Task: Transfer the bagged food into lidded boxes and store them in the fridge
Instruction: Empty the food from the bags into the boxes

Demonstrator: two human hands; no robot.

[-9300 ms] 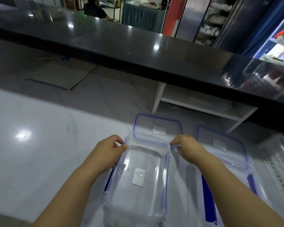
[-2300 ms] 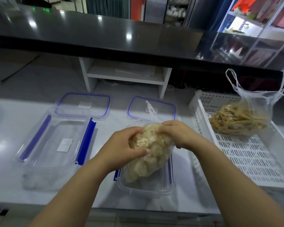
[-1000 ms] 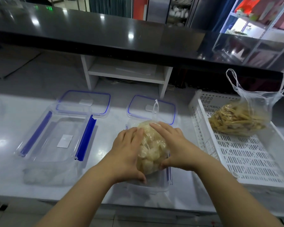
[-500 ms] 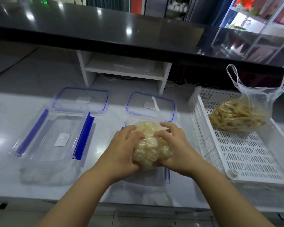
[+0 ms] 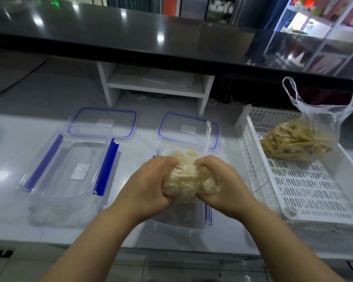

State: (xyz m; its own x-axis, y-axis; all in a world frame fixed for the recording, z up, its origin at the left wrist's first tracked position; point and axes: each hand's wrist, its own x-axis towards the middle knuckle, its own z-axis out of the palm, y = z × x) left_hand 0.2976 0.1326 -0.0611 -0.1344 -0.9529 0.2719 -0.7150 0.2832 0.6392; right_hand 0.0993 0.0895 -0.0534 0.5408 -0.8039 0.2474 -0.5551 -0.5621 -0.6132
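Hands, two, bare. Left hand (image 5: 149,184) curled closed round the left side of the bag (image 5: 189,183); right hand (image 5: 222,186) likewise clenched on its right side, thumbs pressing the top. Bag: clear thin plastic, packed with pale, lumpy food, held over the right box (image 5: 183,218). Some pale pieces (image 5: 183,154) already lie in the box's far end. Box: clear, blue clips, its lid (image 5: 189,129) flat on the counter (image 5: 4,143) just behind. Left box (image 5: 69,171): open, lid (image 5: 102,123) behind. Crate (image 5: 306,192), white, slotted, to the right, holding a second bag (image 5: 300,139) of yellow-brown strips.
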